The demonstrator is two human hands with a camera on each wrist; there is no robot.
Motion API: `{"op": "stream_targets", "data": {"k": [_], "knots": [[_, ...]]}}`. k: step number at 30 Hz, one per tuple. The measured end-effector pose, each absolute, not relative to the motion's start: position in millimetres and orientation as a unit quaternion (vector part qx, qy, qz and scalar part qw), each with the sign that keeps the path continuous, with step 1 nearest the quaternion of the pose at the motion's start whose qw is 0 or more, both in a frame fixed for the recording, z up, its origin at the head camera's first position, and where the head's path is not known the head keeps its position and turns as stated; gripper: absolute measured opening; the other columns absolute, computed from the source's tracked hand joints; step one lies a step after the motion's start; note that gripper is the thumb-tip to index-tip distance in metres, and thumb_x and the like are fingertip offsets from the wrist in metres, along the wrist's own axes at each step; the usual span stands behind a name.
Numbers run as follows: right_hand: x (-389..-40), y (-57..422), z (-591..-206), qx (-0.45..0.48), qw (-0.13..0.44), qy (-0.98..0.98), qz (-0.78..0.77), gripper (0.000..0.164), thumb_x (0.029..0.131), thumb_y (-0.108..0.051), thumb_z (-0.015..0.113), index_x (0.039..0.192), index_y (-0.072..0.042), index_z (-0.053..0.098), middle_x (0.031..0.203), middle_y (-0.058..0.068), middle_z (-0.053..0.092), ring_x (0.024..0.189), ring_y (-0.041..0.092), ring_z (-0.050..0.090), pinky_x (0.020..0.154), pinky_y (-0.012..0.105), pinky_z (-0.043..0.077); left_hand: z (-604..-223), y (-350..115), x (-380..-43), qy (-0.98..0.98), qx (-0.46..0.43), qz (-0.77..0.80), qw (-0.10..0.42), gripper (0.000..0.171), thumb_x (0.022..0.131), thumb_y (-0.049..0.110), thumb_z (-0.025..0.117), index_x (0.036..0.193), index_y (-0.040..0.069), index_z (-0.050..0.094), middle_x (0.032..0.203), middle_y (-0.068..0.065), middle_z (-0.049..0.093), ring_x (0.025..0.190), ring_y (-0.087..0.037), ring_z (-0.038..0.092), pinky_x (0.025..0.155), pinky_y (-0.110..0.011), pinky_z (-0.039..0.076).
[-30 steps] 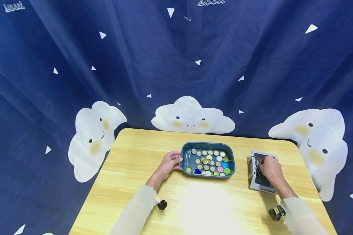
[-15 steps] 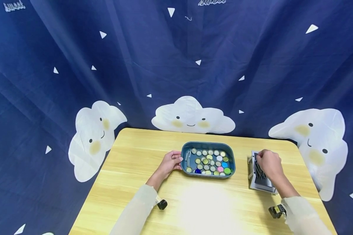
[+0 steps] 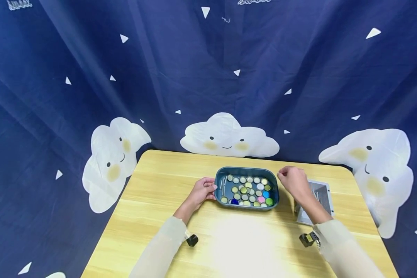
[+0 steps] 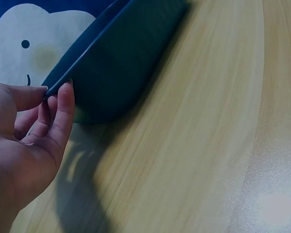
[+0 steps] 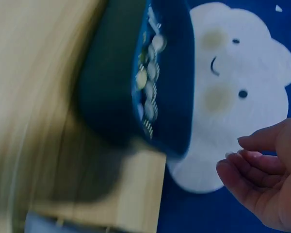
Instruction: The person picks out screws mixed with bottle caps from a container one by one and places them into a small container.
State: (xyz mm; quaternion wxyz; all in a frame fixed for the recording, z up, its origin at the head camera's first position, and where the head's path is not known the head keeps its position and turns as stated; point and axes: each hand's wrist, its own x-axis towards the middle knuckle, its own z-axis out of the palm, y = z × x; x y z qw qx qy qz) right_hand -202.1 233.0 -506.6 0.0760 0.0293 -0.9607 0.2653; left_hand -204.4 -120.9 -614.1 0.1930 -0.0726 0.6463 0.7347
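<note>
A dark teal bin [image 3: 243, 207] stands on the table, holding several round bottle caps [image 3: 248, 185] and a few thin metal rods [image 3: 223, 186] at its left end. My left hand [image 4: 31, 136] pinches the bin's rim between thumb and fingers at that end. Just beyond the bin's right end is my right hand [image 3: 294, 182], held in the air. In the right wrist view its fingers [image 5: 252, 165] are loosely curled, with a gap to the thumb and nothing visible between them. A grey metal box [image 3: 326, 197] with thin metal rods [image 3: 315, 194] inside sits under the right forearm, partly hidden.
The wooden table [image 3: 160, 185] has rounded back corners and meets a dark blue curtain [image 3: 208, 77] with cloud figures. A small black camera is worn on each wrist. A strong light reflection lies on the table's front middle.
My right hand has left the metal box and moved left to the bin's right end, uncovering the box's inside, which looks lighter now. The left hand stays on the bin.
</note>
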Motion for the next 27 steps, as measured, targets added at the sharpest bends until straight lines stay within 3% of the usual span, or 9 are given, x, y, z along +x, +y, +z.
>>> {"op": "stream_targets", "data": {"k": [7,9,13,16,21,27], "knots": [[-215.3,189.7,-505.3,0.032,0.007,-0.952,0.304,0.019,0.095,-0.014,0.069,0.097,0.001,0.08,0.09,0.017,0.079,0.07,0.024,0.071,0.068,0.043,0.062,-613.7,-121.5,-204.4,0.648,-0.068,0.732,0.198,0.042,0.1,0.002,0.063,0.139,-0.006,0.051,0.102,-0.005,0.061,0.073,-0.015,0.063,0.06,-0.024,0.064],[-217.7,176.6,-507.1,0.03,-0.013,-0.947,0.318,0.019,0.096,-0.015,0.068,0.098,-0.001,0.08,0.092,0.015,0.079,0.069,0.019,0.069,0.073,0.042,0.061,-613.9,-121.8,-204.6,0.648,-0.069,0.733,0.198,0.042,0.1,0.001,0.064,0.139,-0.006,0.052,0.101,-0.005,0.061,0.074,-0.016,0.063,0.06,-0.024,0.063],[-220.6,151.9,-513.9,0.02,-0.062,-0.933,0.353,0.018,0.096,-0.017,0.068,0.095,-0.005,0.081,0.082,0.012,0.078,0.065,0.018,0.067,0.074,0.039,0.059,-613.5,-122.0,-204.8,0.647,-0.069,0.733,0.197,0.042,0.099,0.0,0.063,0.139,-0.007,0.051,0.099,-0.004,0.061,0.074,-0.016,0.062,0.059,-0.023,0.063],[-222.5,136.8,-521.8,0.005,-0.105,-0.918,0.382,0.018,0.095,-0.016,0.067,0.094,-0.005,0.081,0.078,0.013,0.078,0.069,0.026,0.073,0.072,0.035,0.061,-612.8,-121.5,-204.8,0.648,-0.07,0.733,0.196,0.042,0.1,0.0,0.062,0.139,-0.008,0.051,0.099,-0.004,0.06,0.073,-0.016,0.062,0.058,-0.023,0.063],[-227.7,114.4,-534.6,-0.045,-0.169,-0.875,0.452,0.019,0.093,-0.011,0.068,0.099,0.004,0.08,0.093,0.02,0.08,0.084,0.034,0.079,0.08,0.04,0.068,-611.7,-121.4,-204.2,0.647,-0.071,0.734,0.194,0.041,0.1,0.0,0.063,0.138,-0.007,0.052,0.099,-0.005,0.061,0.071,-0.015,0.062,0.058,-0.023,0.063],[-238.3,90.6,-555.5,-0.105,-0.217,-0.813,0.531,0.018,0.091,-0.002,0.069,0.102,0.01,0.077,0.09,0.025,0.078,0.074,0.03,0.079,0.08,0.045,0.068,-607.9,-120.8,-202.4,0.649,-0.067,0.733,0.194,0.041,0.1,0.001,0.063,0.138,-0.006,0.052,0.104,-0.008,0.062,0.072,-0.015,0.063,0.059,-0.023,0.063]]}}
